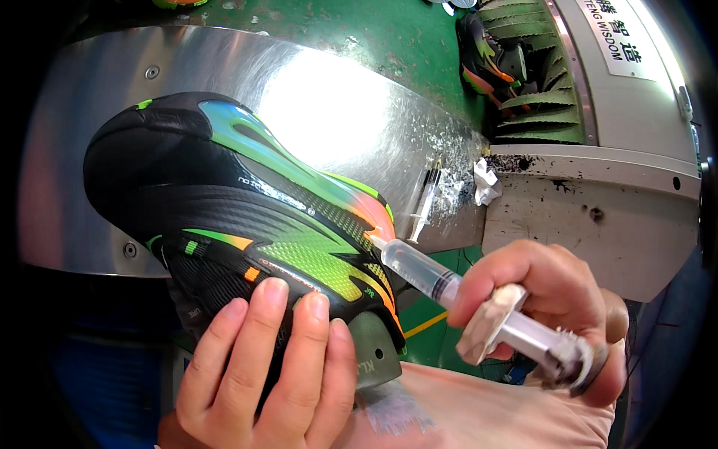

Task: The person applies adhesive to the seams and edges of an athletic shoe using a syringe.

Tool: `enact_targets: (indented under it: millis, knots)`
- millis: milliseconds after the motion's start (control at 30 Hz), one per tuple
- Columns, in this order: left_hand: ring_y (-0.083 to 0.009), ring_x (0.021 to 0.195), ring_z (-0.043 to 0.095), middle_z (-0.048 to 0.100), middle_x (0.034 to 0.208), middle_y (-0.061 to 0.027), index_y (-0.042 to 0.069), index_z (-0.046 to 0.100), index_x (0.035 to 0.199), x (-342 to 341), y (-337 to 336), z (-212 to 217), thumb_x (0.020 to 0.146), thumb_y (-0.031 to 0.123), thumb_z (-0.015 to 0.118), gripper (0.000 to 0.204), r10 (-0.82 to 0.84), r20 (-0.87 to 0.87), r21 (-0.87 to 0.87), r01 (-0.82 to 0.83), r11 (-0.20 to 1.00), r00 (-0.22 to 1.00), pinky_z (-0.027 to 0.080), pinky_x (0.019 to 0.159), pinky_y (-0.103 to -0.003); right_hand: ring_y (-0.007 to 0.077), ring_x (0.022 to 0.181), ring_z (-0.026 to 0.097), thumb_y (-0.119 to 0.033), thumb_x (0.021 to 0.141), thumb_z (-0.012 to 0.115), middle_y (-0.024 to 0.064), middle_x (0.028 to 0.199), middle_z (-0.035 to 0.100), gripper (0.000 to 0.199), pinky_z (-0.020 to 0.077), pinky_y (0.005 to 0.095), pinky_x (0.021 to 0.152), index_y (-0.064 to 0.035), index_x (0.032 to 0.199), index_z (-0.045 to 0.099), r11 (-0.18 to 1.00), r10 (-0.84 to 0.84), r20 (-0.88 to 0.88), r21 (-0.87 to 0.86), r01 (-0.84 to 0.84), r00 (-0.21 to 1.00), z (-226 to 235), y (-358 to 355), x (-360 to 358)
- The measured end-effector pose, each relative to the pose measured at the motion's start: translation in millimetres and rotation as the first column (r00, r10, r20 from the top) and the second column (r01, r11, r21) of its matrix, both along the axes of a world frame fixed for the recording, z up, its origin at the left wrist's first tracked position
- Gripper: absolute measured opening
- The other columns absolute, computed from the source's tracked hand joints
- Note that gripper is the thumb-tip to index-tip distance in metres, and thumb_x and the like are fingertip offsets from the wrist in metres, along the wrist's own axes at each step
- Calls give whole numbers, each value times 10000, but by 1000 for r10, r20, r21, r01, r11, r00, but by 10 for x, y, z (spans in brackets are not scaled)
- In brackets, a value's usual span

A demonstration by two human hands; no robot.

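Diagonally, syringe (419, 266) gripped in right hand (557, 288) and shoe (239, 194) under spread left hand (243, 400) point upper left.

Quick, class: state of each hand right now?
Left hand: laid on the black-and-green shoe, thumb hidden, grip unclear.
Right hand: closed around the clear plastic syringe.

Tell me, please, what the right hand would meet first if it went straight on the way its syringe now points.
The shoe: the syringe in the right hand points at the orange part of its sole. The tip seems at or almost against it, but depth is unclear.
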State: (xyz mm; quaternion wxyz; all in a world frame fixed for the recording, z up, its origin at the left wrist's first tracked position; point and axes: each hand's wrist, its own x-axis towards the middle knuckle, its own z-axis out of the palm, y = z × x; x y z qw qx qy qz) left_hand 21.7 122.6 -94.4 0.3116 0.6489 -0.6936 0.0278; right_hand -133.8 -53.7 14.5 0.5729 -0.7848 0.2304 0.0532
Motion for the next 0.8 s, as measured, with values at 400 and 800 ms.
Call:
enact_targets:
  millis: [400, 800]
  knots:
    - [-393, 954, 619, 635, 1003, -192, -6, 593, 965, -21, -127, 300, 778, 39, 594, 192, -21, 101, 75, 14, 997, 995, 535, 776, -469, 138, 778, 553, -796, 614, 568, 136, 959, 574, 1112, 443, 229, 686, 167, 1153, 432, 887, -92, 276, 459, -47, 957, -421, -206, -450]
    - [-443, 985, 597, 606, 1074, -230, -44, 559, 1051, 148, -218, 472, 831, 264, 567, 379, -58, 187, 177, 25, 984, 981, 501, 838, -505, 58, 707, 457, -846, 607, 494, 58, 848, 524, 1160, 343, 183, 602, 161, 1176, 403, 583, -534, 438, 810, -60, 723, -943, -21, -632]
